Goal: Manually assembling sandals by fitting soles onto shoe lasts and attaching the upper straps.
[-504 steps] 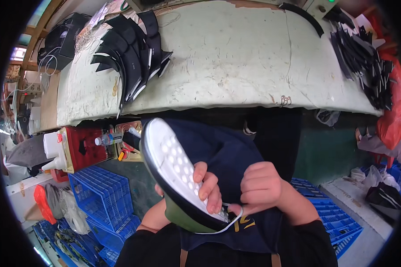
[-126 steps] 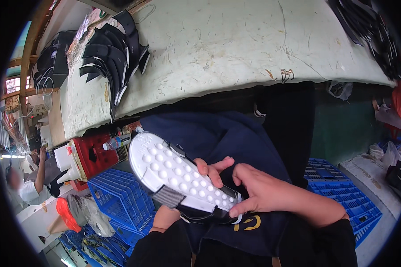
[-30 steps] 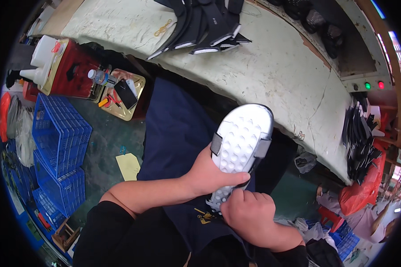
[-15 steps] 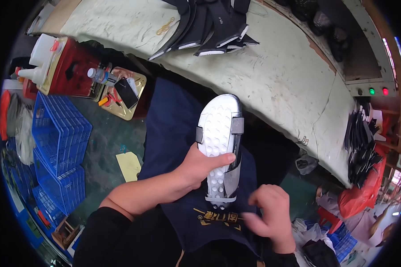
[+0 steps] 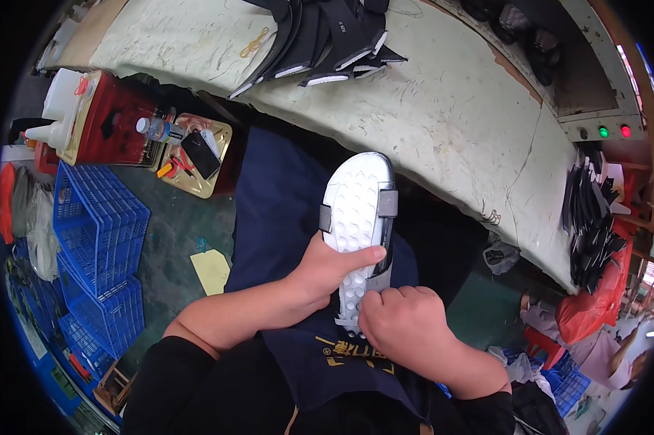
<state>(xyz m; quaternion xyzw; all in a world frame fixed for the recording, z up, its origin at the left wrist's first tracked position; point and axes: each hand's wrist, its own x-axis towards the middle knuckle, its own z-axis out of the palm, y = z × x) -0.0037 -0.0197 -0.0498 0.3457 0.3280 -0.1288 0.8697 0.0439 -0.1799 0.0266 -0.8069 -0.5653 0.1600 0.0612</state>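
Note:
My left hand (image 5: 328, 270) is wrapped round the middle of a sandal (image 5: 353, 199), its thumb lying across the white, bumpy sole. The rounded end points away from me, and a dark edge runs down the right side. Short grey strap ends fold over both sides near the far end. A wider grey strap (image 5: 379, 281) crosses lower on the right. There my right hand (image 5: 404, 319) is closed, its curled fingers at this strap and the near right edge; its fingertips are hidden. A dark blue apron (image 5: 272, 196) spreads beneath the sandal.
Ahead stretches a pale, worn bench (image 5: 443, 138) with black straps (image 5: 327, 43) piled on it. Blue crates (image 5: 98, 225) stand at left, beside a tray (image 5: 214, 177) with a phone and a bottle. Black pieces (image 5: 588, 217) are stacked at right. Another person (image 5: 602, 359) sits at far right.
My right hand has moved up and left onto the sandal's lower right side, closing at the wide grey strap. The left hand keeps its hold. The view has shifted slightly.

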